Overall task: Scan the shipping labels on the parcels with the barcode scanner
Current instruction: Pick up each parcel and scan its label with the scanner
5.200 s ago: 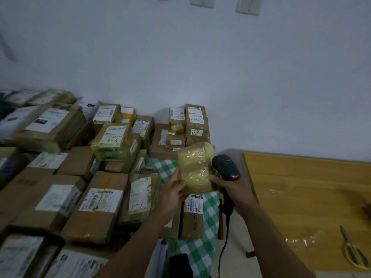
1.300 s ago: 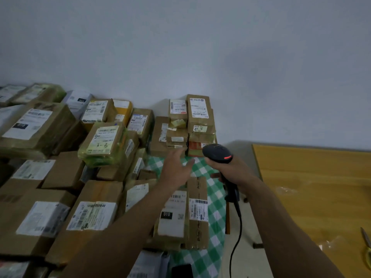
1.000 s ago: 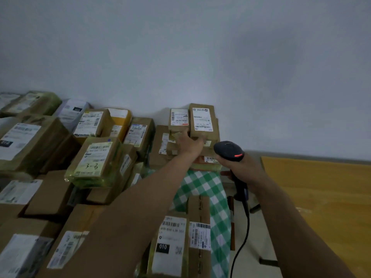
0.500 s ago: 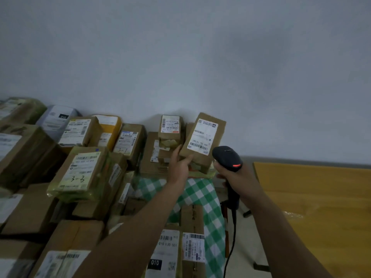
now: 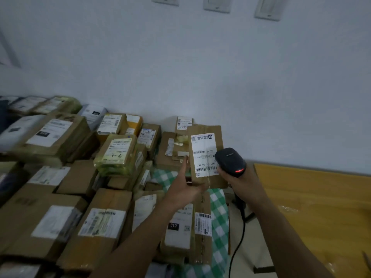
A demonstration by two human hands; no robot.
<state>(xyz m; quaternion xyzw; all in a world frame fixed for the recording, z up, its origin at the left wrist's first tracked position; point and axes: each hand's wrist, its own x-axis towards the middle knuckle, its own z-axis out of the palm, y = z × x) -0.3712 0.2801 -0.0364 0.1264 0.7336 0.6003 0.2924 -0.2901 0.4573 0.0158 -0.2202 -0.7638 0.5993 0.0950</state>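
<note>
One box (image 5: 206, 131) is held upright in the air by the left hand (image 5: 185, 190), which grips it from below and behind, thumb lying along its left edge. The box's one white label (image 5: 202, 155) faces the camera and carries two barcodes. The right hand (image 5: 242, 183) is closed around the handle of the one black scanner (image 5: 230, 160). The scanner's head sits just beside the label's right edge, with one red light glowing on it. One cable (image 5: 239, 237) hangs from the handle.

Below and to the left lie well over a dozen labelled parcels (image 5: 104, 223), too crowded for an exact count, partly on one green checked cloth (image 5: 217, 199). One yellow tabletop (image 5: 321, 197) stands at right. Three wall plates (image 5: 216, 5) line the top edge.
</note>
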